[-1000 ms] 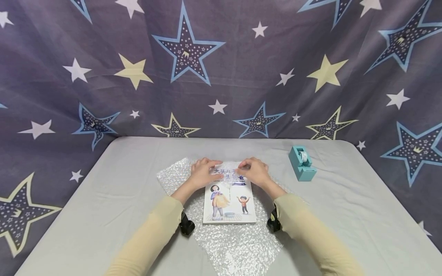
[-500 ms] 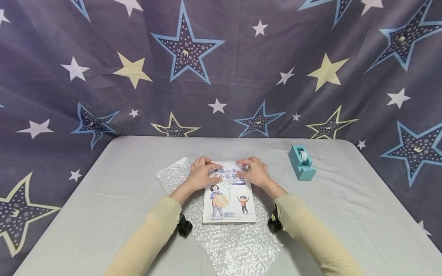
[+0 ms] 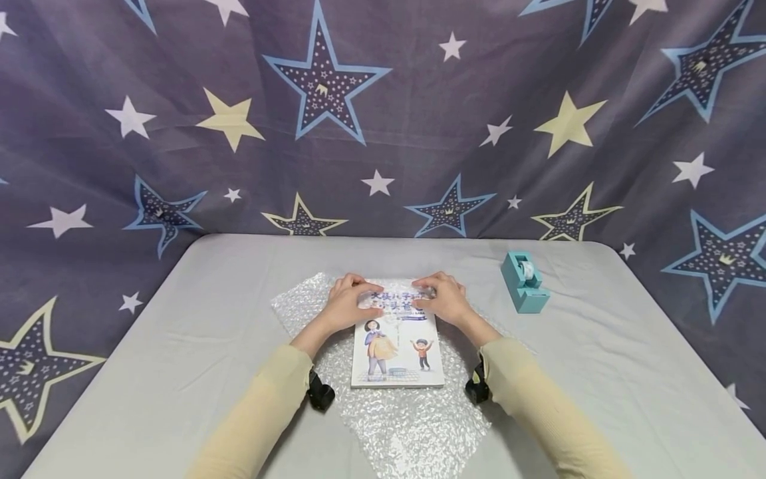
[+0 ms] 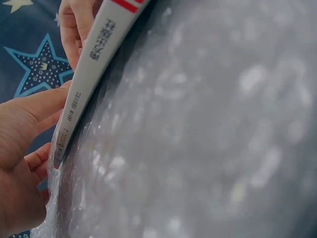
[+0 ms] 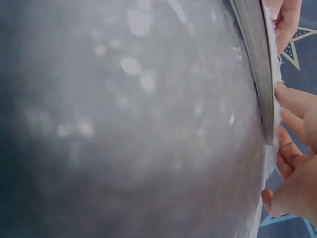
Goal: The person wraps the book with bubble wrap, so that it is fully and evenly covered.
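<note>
Fingers, left hand [image 3: 346,305]: spread from the thumb, resting at the far left corner of a white rectangular book with an illustrated cover [image 3: 397,352].
Fingers, right hand [image 3: 445,299]: likewise apart from the thumb, at the far right corner.
Book: flat, cover up, between the forearms, its title at the far end under both hands.
Clear, shiny plastic bubble wrap [image 3: 413,426]: a crinkled sheet beneath the book, set askew; a see-through fold lies over the cover's far end, touched by both hands.
Teal block-shaped tape dispenser [image 3: 524,283]: upright, well apart, beyond the right hand, on a pale grey cloth-covered table [image 3: 149,359].
Pale yellow sleeves [image 3: 263,412]: above small black wrist cameras [image 3: 320,391].
</note>
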Available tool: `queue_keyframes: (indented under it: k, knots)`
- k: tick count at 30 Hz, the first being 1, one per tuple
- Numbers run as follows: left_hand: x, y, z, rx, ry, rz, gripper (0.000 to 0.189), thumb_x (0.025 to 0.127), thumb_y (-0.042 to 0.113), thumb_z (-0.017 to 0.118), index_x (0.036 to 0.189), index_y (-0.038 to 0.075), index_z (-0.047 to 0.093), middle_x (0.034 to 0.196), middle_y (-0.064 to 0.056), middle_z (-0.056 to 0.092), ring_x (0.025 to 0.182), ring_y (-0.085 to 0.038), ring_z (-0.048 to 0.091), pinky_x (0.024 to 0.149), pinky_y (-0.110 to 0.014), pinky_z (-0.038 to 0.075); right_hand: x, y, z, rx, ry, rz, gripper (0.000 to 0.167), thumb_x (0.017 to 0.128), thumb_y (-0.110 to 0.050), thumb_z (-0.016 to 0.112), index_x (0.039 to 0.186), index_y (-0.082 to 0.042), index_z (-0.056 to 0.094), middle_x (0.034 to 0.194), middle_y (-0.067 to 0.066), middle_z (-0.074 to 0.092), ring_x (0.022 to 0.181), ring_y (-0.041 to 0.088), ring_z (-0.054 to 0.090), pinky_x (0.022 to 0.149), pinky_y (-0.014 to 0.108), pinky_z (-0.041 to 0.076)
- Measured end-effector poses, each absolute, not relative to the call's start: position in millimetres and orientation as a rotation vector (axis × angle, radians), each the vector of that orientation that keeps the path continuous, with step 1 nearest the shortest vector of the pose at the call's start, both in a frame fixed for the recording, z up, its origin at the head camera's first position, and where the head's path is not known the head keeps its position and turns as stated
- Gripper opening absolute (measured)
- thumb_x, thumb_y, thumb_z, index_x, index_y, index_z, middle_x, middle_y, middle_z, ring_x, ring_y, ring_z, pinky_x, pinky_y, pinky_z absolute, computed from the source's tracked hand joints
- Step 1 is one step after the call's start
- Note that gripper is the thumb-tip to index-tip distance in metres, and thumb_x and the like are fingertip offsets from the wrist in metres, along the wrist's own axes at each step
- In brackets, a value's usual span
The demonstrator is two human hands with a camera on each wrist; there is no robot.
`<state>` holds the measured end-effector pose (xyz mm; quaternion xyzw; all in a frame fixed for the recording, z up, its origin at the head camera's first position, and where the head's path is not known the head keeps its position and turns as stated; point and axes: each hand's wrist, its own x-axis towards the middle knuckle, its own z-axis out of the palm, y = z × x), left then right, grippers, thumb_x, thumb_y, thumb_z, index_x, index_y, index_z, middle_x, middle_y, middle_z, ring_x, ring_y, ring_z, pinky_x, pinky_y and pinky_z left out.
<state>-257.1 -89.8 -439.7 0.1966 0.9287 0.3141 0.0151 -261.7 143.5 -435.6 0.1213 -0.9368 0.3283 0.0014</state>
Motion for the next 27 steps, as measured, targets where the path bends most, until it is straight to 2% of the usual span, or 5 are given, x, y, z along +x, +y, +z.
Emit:
queue_keyframes:
  k: [12, 20, 27]
  knots:
    - [-253.9, -88.0, -442.2, 0.582, 2.849, 1.082, 0.043, 0.077, 0.031, 0.071, 0.118, 0.021, 0.06, 0.121, -0.011, 0.036, 0.109, -0.027, 0.03, 0.094, -0.048, 0.026, -260.4, 144.6, -435.5, 0.355, -2.949, 1.05, 0.037, 0.077, -0.026, 0.072, 0.112, -0.017, 0.064, 0.111, 0.006, 0.054, 0.106, 0.027, 0.044, 0.098, 0.053, 0.017]
    - [-254.3, -90.8, -445.6, 0.603, 2.868, 1.071, 0.059, 0.079, 0.032, 0.07, 0.132, 0.019, 0.049, 0.123, -0.012, 0.034, 0.111, -0.027, 0.029, 0.096, -0.047, 0.026, -261.0, 144.5, -435.4, 0.357, -2.956, 1.021, 0.037, 0.077, -0.027, 0.072, 0.112, -0.018, 0.065, 0.109, 0.005, 0.054, 0.103, 0.025, 0.045, 0.093, 0.052, 0.025]
    - [-251.5, -91.0, -444.2, 0.589, 2.872, 1.044, 0.055, 0.08, 0.033, 0.068, 0.13, 0.017, 0.051, 0.125, -0.012, 0.034, 0.112, -0.027, 0.029, 0.095, -0.047, 0.029, -262.0, 145.9, -437.5, 0.379, -2.953, 0.996, 0.037, 0.077, -0.029, 0.072, 0.112, -0.019, 0.064, 0.109, 0.005, 0.054, 0.101, 0.025, 0.046, 0.092, 0.052, 0.027]
